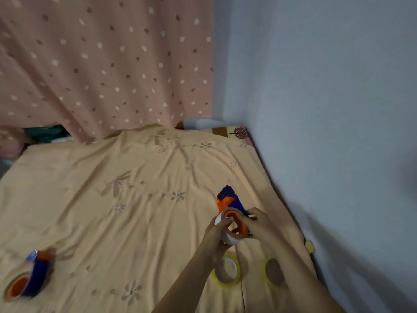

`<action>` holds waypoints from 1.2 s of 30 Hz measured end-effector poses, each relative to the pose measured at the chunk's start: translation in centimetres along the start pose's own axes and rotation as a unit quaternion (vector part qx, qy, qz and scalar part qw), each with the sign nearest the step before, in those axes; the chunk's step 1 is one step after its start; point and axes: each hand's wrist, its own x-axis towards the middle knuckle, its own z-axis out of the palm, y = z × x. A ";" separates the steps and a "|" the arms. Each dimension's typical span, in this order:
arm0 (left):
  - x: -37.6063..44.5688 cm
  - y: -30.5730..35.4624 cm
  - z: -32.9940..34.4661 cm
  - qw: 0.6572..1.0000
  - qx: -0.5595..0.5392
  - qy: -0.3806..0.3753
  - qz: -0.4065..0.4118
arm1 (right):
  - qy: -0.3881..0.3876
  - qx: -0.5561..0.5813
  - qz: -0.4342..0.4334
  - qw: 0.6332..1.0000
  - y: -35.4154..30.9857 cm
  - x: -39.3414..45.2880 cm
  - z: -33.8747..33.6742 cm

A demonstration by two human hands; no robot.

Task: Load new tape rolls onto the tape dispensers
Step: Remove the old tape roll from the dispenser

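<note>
While I watch from the head camera, both hands meet over the right part of the bed, above the peach floral sheet point(135, 211). The left hand point(217, 233) wraps around a tape roll point(225, 238), fingers closed on its pale outer band from the left side. The right hand point(259, 224) closes on the same roll from the right, its fingertips at the orange hub point(235, 224) that sits inside the roll's core. That hub belongs to a blue and orange tape dispenser point(229, 199), whose body rises up and away from the hands, its dark tip pointing toward the far end of the bed. I see the roll sitting around the hub, but I cannot tell whether it is fully seated.

Below the forearms, two more rolls lie flat on the sheet: a yellow-edged roll point(228, 271) partly under the left wrist, and a second yellow roll point(273, 271) just beside it to the right, partly covered by the right forearm. They are near each other but apart.

Well away at the lower left, a second dispenser point(33, 276) lies on the sheet, blue with an orange hub, blurred at its top end.

A pink spotted curtain point(101, 64) hangs behind the bed, and a pale blue wall point(327, 109) runs along its right side
</note>
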 end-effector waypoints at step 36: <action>2.4 1.8 -5.6 0.990 -0.120 -0.062 -0.032 | -0.017 -0.301 -0.355 0.885 -1.9 0.3 5.2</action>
